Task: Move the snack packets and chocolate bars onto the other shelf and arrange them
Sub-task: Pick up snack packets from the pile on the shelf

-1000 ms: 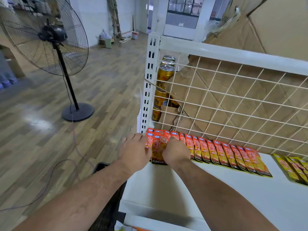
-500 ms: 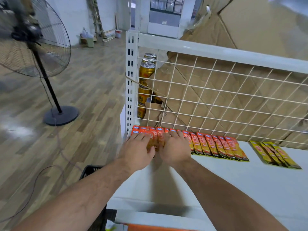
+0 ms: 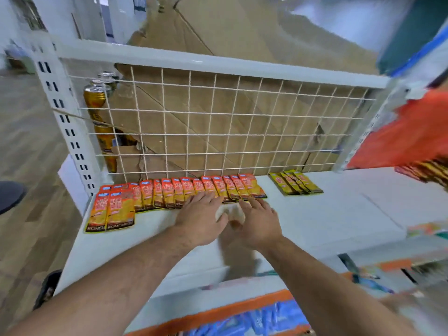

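Both hands, the left hand (image 3: pixel 202 220) and the right hand (image 3: pixel 260 223), are open with fingers spread and hold nothing. They lie side by side, almost touching, low over the shelf (image 3: pixel 327 214). A second ago they pressed on the left end of the orange packets (image 3: pixel 169 194); now they have moved right, and their fingertips reach the near edge of the right part of that row. I judge that the left end is settled and the straightening goes on along the row. Two front packets (image 3: pixel 110 209) lie at the far left, nearer than the row. The yellow packets (image 3: pixel 295 182) lie apart, further right.
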{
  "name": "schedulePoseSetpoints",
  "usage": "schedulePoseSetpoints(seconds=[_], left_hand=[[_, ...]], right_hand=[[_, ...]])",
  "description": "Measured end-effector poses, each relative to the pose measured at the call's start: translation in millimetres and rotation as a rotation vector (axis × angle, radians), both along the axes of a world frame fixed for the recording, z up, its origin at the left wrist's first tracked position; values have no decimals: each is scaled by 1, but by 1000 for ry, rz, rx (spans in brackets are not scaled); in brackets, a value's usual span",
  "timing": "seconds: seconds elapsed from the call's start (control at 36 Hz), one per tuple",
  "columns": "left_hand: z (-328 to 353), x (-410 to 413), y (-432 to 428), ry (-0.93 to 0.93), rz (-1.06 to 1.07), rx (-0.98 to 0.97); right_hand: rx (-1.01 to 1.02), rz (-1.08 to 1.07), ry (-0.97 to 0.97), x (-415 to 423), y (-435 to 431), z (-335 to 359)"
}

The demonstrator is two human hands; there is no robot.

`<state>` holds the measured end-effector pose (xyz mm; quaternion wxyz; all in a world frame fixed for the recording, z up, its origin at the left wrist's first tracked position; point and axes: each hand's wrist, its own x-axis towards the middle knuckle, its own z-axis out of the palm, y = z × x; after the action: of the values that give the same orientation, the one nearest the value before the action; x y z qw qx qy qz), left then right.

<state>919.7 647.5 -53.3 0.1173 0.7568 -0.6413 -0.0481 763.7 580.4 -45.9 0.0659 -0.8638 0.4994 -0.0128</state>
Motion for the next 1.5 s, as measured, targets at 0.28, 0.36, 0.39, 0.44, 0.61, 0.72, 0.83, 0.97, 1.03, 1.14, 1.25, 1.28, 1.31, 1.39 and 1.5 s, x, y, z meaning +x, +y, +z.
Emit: schedulePoseSetpoints(seconds=[0.28, 0.36, 0.39, 0.44, 0.61, 0.72, 0.83, 0.97, 1.03, 1.14, 1.25, 1.28, 1.31, 1.39, 1.5], left_hand=[[15, -163, -60, -13, -118, 35], [17, -209, -80, -8, -135, 56], [18, -224, -86, -2, -140, 60], [19, -253, -97, -2, -156, 61], [19, -328, -136, -32, -236, 58], [16, -363, -165, -48, -286, 76], [16, -394, -196, -53, -343, 83], [10, -428, -247, -37, -413, 76], [7, -441, -272, -43, -445, 59], [4, -467, -323, -42, -490, 52], [1, -485, -373, -59, -518, 35], [0, -489, -387, -64, -523, 40], [0, -493, -399, -65, -526, 46], [1, -504, -435, -69, -543, 60], [-1, -519, -471, -47, -565, 65]], right_hand=[[-8, -123, -24, -179, -47, 4], [-3, -144, -33, -228, -63, 9], [-2, -151, -35, -244, -68, 10], [-2, -174, -40, -273, -76, 12], [-10, -250, -53, -349, -102, 16], [3, -301, -85, -386, -120, 14], [19, -356, -109, -417, -142, 12], [37, -403, -101, -453, -181, 11], [36, -426, -100, -465, -200, 10], [43, -464, -68, -486, -245, 7], [63, -500, -69, -502, -287, 7], [69, -506, -70, -506, -297, 7], [77, -511, -71, -509, -306, 8], [91, -524, -75, -518, -334, 8], [107, -532, -69, -530, -367, 5]])
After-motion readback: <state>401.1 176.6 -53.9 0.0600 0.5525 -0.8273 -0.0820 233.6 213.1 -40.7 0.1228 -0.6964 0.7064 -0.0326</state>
